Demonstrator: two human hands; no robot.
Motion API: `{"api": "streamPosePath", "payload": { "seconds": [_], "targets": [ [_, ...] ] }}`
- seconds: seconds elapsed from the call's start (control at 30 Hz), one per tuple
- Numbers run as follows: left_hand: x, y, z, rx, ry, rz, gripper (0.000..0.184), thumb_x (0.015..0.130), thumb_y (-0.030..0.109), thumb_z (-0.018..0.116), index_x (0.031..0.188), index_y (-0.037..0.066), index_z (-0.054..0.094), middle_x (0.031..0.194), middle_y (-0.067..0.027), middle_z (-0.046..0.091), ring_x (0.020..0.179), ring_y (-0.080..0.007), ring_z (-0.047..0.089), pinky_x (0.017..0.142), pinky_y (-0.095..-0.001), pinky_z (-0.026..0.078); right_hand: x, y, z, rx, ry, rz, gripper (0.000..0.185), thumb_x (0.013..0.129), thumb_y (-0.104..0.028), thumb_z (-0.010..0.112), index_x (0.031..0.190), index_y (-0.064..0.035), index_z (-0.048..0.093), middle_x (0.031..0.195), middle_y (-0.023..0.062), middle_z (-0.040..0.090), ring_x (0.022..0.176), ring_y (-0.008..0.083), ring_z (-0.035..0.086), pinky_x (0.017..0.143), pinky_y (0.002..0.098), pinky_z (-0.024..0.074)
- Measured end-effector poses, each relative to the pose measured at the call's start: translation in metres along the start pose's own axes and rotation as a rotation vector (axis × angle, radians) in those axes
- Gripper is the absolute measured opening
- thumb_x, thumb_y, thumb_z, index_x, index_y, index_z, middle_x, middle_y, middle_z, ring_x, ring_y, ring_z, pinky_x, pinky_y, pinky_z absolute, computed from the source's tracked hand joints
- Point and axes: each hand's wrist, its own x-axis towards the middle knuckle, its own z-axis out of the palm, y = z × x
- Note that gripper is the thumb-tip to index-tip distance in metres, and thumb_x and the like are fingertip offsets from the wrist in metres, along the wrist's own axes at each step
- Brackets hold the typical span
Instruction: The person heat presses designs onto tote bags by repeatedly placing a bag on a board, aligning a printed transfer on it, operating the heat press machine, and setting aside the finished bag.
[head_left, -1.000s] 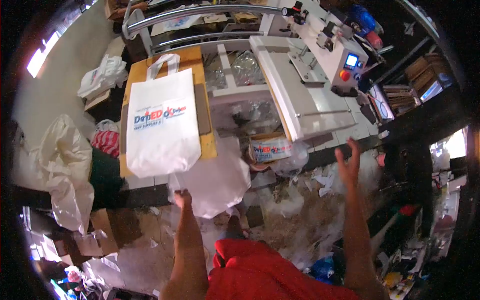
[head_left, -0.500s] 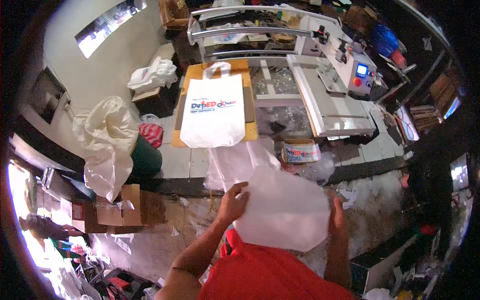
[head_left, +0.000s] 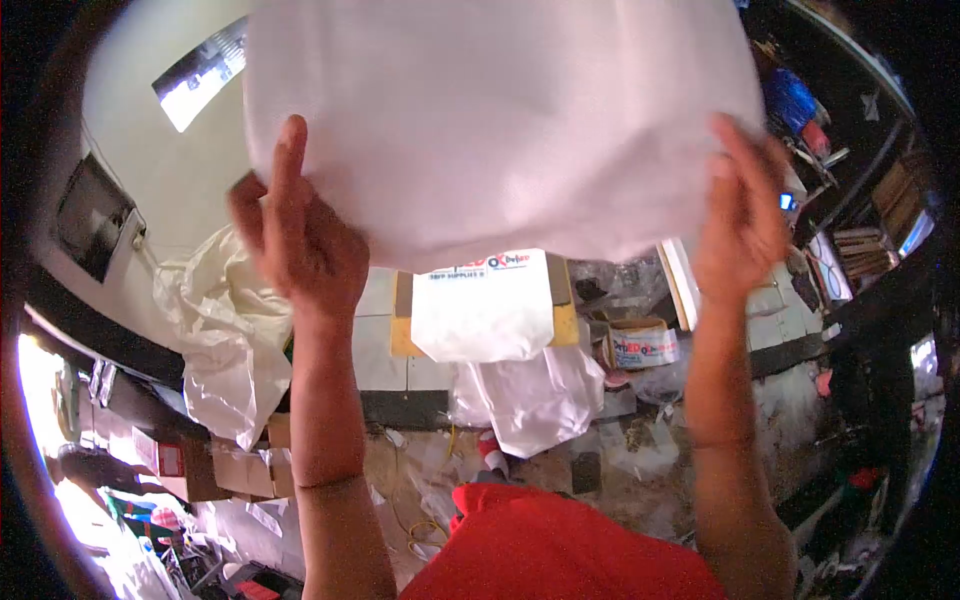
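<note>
A plain white cloth bag (head_left: 500, 120) is raised close before me and covers the upper middle of the view. My left hand (head_left: 310, 240) grips its left edge between thumb and fingers. At the right edge, my right hand (head_left: 745, 215) holds the bag too, slightly blurred. Below the raised cloth, a white bag with red and blue print (head_left: 482, 320) lies flat on a yellow board (head_left: 563, 330). Another white bag (head_left: 530, 400) hangs down from the front of that board. The handles of the printed bag are hidden.
A small carton (head_left: 640, 345) with printed white cloth stands right of the board. Crumpled white sacking (head_left: 225, 340) hangs at the left, above an open cardboard box (head_left: 245, 465). Most of the white machine is hidden; its small screen (head_left: 787, 201) shows at the right.
Both hands have lifted the white bag from my lap up toward the camera, so it now blocks the machine and the upper board. The hanging white bag is more exposed.
</note>
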Motion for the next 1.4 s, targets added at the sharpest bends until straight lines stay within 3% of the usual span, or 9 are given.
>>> {"api": "streamPosePath", "payload": {
  "seconds": [0.1, 0.17, 0.2, 0.23, 0.27, 0.5, 1.17, 1.33, 1.4],
  "targets": [
    [-0.103, -0.057, 0.067, 0.069, -0.512, -0.351, 0.047, 0.092, 0.0, 0.052, 0.137, 0.01, 0.055, 0.101, -0.0156, 0.063, 0.084, -0.0322, 0.057, 0.076, -0.0428, 0.05, -0.076, 0.066, 0.113, 0.113, -0.111, 0.373, 0.038, 0.084, 0.006, 0.056, 0.114, -0.0119, 0.072, 0.099, 0.0128, 0.067, 0.095, 0.0277, 0.06, 0.088, 0.0367, 0.0471],
    [-0.21, -0.063, 0.101, -0.13, -0.626, -0.604, 0.047, 0.094, 0.008, 0.05, 0.141, 0.015, 0.05, 0.105, -0.0194, 0.06, 0.094, -0.0399, 0.062, 0.082, -0.0517, 0.05, -0.201, 0.119, 0.171, -0.137, -0.502, 0.589, 0.038, 0.08, 0.004, 0.056, 0.111, -0.0106, 0.071, 0.101, 0.0182, 0.063, 0.094, 0.0377, 0.061, 0.085, 0.0469, 0.0499],
    [-0.279, -0.074, 0.111, 0.061, -1.219, -0.651, 0.043, 0.097, 0.02, 0.047, 0.14, 0.017, 0.051, 0.11, -0.02, 0.06, 0.097, -0.0393, 0.063, 0.082, -0.0523, 0.051, -0.279, 0.136, 0.186, -0.082, -0.612, 0.744, 0.037, 0.079, 0.0, 0.058, 0.112, -0.0095, 0.071, 0.1, 0.021, 0.062, 0.098, 0.0418, 0.059, 0.09, 0.0491, 0.0487],
    [-0.307, -0.061, 0.105, 0.09, -1.427, -0.656, 0.045, 0.098, 0.026, 0.044, 0.142, 0.017, 0.049, 0.114, -0.0205, 0.059, 0.104, -0.0386, 0.062, 0.088, -0.0573, 0.047, -0.31, 0.135, 0.186, -0.073, -0.96, 0.984, 0.04, 0.078, -0.004, 0.059, 0.117, -0.0079, 0.068, 0.106, 0.0223, 0.061, 0.105, 0.0412, 0.058, 0.095, 0.0465, 0.0471],
    [-0.346, -0.051, 0.102, 0.124, -1.52, -0.733, 0.047, 0.097, 0.025, 0.045, 0.144, 0.018, 0.049, 0.117, -0.0205, 0.057, 0.112, -0.0372, 0.058, 0.093, -0.0605, 0.042, -0.337, 0.114, 0.18, -0.225, -1.043, 0.924, 0.044, 0.079, -0.005, 0.058, 0.122, -0.0055, 0.065, 0.114, 0.0234, 0.059, 0.111, 0.041, 0.055, 0.098, 0.0457, 0.0456],
    [-0.353, -0.034, 0.086, 0.06, -1.245, -0.751, 0.047, 0.092, 0.017, 0.053, 0.139, 0.017, 0.056, 0.108, -0.0123, 0.052, 0.103, -0.0288, 0.054, 0.087, -0.05, 0.04, -0.353, 0.072, 0.162, -0.31, -0.763, 0.65, 0.038, 0.084, -0.001, 0.057, 0.121, -0.0039, 0.063, 0.103, 0.0167, 0.053, 0.102, 0.0371, 0.052, 0.091, 0.0449, 0.0458],
    [-0.362, -0.041, 0.079, -0.045, -1.111, -0.798, 0.049, 0.08, 0.015, 0.061, 0.13, 0.013, 0.061, 0.115, -0.0137, 0.054, 0.106, -0.0319, 0.056, 0.087, -0.0479, 0.044, -0.349, 0.077, 0.156, -0.216, -0.644, 0.7, 0.026, 0.08, -0.005, 0.066, 0.105, -0.0003, 0.062, 0.107, 0.0189, 0.054, 0.107, 0.0372, 0.052, 0.093, 0.0462, 0.0449],
    [-0.361, -0.062, 0.05, -0.167, -0.746, -1.124, 0.041, 0.087, 0.004, 0.051, 0.127, 0.001, 0.057, 0.113, -0.0183, 0.056, 0.104, -0.0325, 0.057, 0.096, -0.0423, 0.045, -0.34, 0.095, 0.086, -0.268, -0.415, 0.683, 0.02, 0.083, -0.006, 0.065, 0.102, 0.0001, 0.062, 0.104, 0.0179, 0.058, 0.098, 0.0362, 0.058, 0.087, 0.0466, 0.0478],
    [-0.386, -0.083, 0.007, -0.108, -0.623, -1.248, 0.036, 0.089, 0.004, 0.048, 0.122, -0.003, 0.057, 0.113, -0.0191, 0.057, 0.105, -0.0302, 0.056, 0.098, -0.0416, 0.043, -0.365, 0.105, 0.028, -0.307, -0.426, 1.008, 0.02, 0.084, -0.005, 0.064, 0.104, -0.0018, 0.063, 0.098, 0.0174, 0.061, 0.091, 0.0374, 0.061, 0.082, 0.0444, 0.0497]
  ]
}}
